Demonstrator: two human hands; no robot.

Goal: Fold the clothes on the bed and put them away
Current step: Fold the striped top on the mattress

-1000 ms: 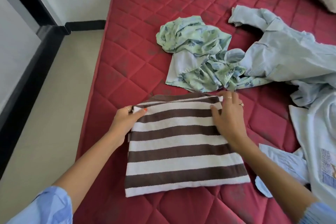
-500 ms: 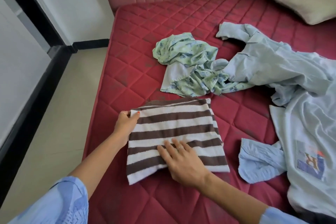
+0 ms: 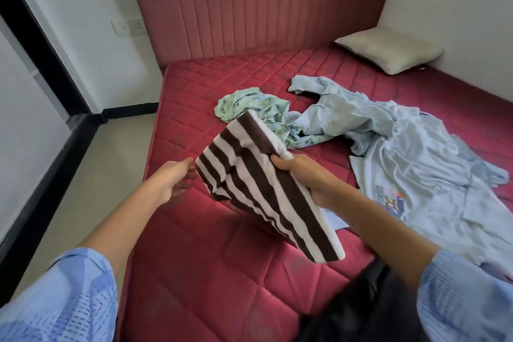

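Gripping the folded striped top above the red quilted mattress, the right hand held it tilted; the left hand hovered loosely spread beside it, white walls around.

A padded red headboard with vertical channels stood against the white back wall. Beside it on that wall, left of the headboard, sat a pale socket plate. The red quilted mattress filled the middle, diamond-stitched and worn dark in patches. A cream pillow lay in the far right corner, close to the right-hand wall. Beige floor ran along the left, edged by black skirting and a black-framed white panel. Soft daylight, evenly spread.
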